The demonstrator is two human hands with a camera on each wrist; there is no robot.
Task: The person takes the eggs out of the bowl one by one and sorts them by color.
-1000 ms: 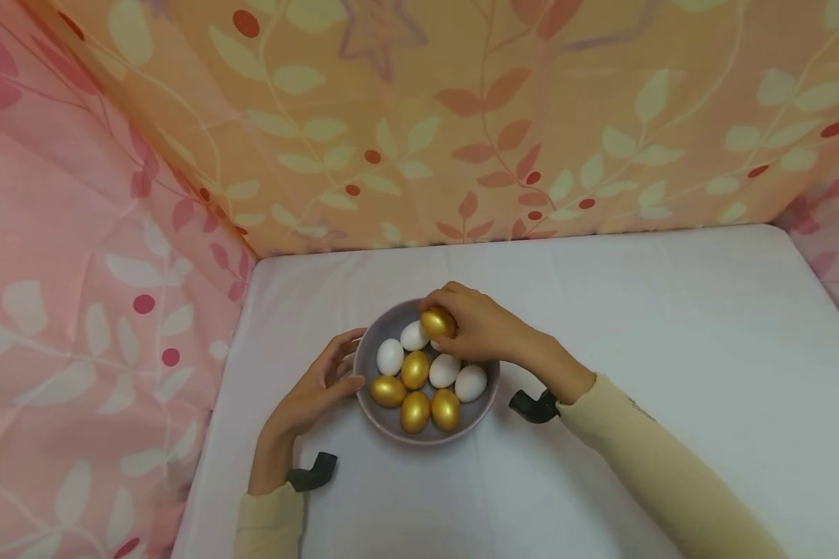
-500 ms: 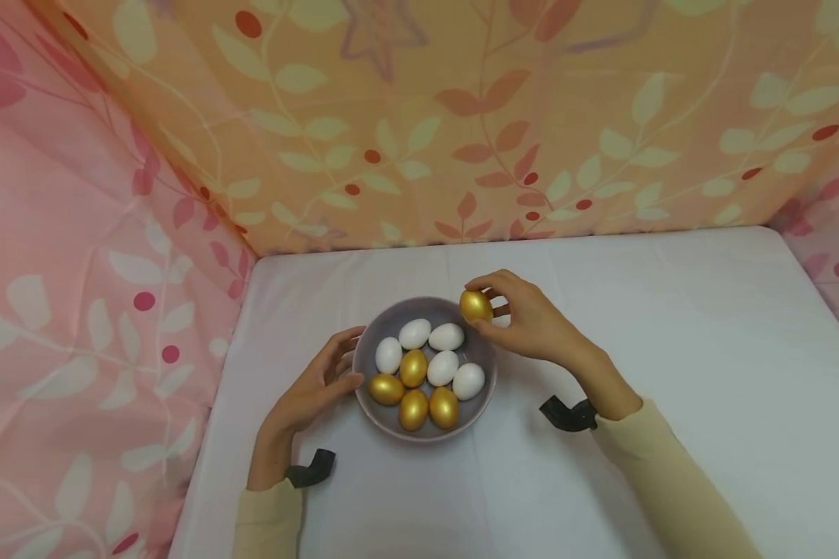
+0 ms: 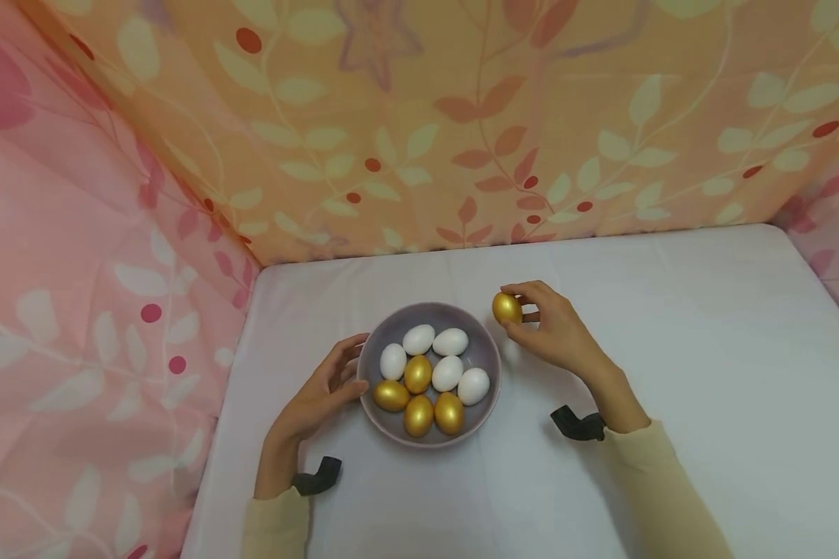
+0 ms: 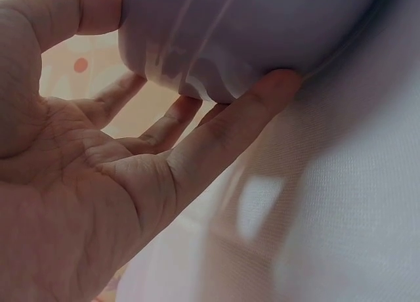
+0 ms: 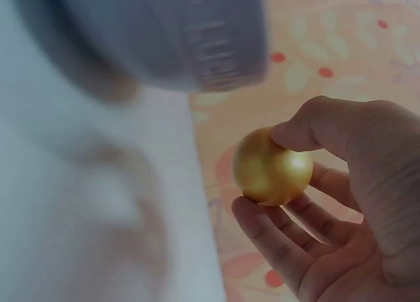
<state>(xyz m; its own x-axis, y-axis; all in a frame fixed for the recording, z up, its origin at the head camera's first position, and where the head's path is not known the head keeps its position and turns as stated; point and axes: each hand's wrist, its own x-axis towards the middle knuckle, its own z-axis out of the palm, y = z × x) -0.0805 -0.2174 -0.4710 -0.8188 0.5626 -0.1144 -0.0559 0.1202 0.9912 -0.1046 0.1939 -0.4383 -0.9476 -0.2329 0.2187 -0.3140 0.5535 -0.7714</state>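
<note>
A mauve-grey bowl stands on the white table with white eggs and golden eggs lying in it, several in all. My left hand rests against the bowl's left side. In the left wrist view its spread fingers touch the outer wall, and the thumb lies near the rim. To the right of the bowl, my right hand pinches a golden egg between thumb and fingertips. That egg shows fully in the right wrist view, apart from the bowl wall with raised letters.
A white cloth covers the table. An orange leaf-patterned curtain hangs along the far edge, and pink patterned cloth closes the left side. A dark curved piece sits at each wrist.
My right hand has lifted the golden egg out over the bowl's rim and carried it to the right, uncovering a white egg. The left hand stays at the bowl.
</note>
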